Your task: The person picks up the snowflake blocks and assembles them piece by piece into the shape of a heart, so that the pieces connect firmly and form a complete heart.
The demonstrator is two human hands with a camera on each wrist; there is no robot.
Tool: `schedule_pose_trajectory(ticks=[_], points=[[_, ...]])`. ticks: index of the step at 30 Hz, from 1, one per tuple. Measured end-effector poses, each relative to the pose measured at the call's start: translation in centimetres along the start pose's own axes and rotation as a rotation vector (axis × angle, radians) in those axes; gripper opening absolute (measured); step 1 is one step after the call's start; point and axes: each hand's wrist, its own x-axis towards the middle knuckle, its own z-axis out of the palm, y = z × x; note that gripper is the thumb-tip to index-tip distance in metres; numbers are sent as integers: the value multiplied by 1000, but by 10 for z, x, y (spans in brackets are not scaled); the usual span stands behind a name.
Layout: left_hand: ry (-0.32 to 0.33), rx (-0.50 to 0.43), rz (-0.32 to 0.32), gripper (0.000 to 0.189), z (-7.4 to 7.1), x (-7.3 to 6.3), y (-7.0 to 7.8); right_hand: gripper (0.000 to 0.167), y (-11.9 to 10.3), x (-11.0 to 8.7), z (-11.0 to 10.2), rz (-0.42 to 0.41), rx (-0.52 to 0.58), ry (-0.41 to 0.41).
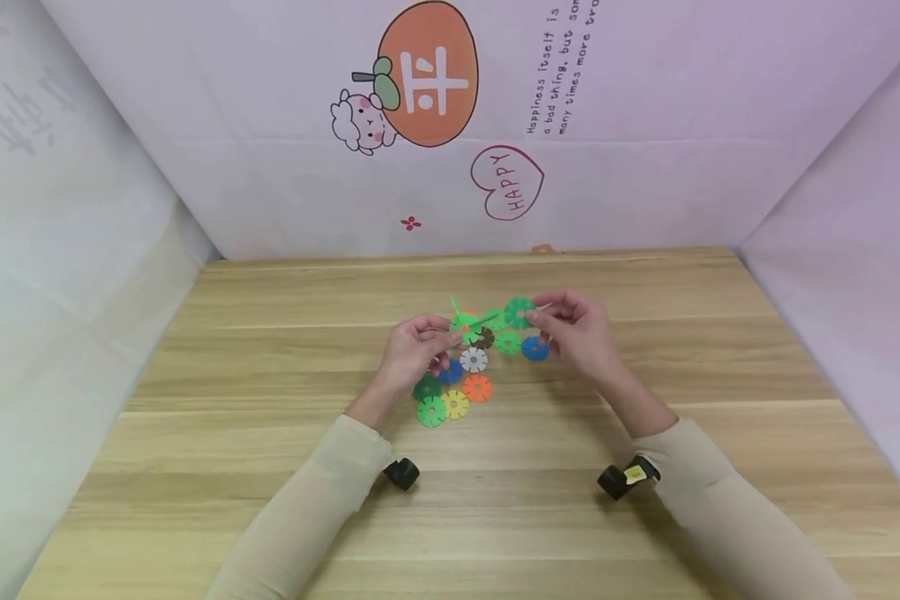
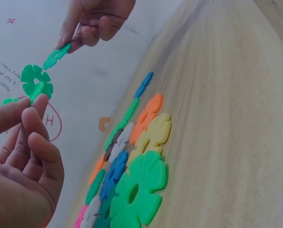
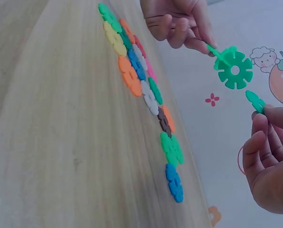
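My left hand (image 1: 412,350) pinches a cluster of joined green notched snowflake discs (image 3: 235,70) between thumb and fingertips, held above the table. Facing it, my right hand (image 1: 581,333) pinches a single green snowflake disc (image 1: 520,313) by its rim. In the right wrist view a narrow gap separates this disc from the cluster. Below the hands lie loose discs, among them a white one (image 1: 474,359), a blue one (image 1: 535,348), an orange one (image 1: 477,387) and a yellow one (image 1: 454,404). The left hand hides part of the pile in the head view.
The loose discs lie flat and close together on the wood-grain table (image 1: 495,517). A pink disc (image 2: 81,217) shows at the pile's edge. A printed white cloth (image 1: 285,183) rises behind the table's far edge, with white sheets at both sides.
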Motion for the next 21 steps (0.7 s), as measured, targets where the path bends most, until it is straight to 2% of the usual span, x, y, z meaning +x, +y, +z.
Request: schedule_pose_trajectory(ticks=[6, 21], points=[[-4, -3, -9, 15, 3, 0, 1, 27, -6, 2, 3, 10, 2, 11], [8, -23, -25, 14, 8, 2, 2, 28, -7, 4, 0, -13, 7, 4]])
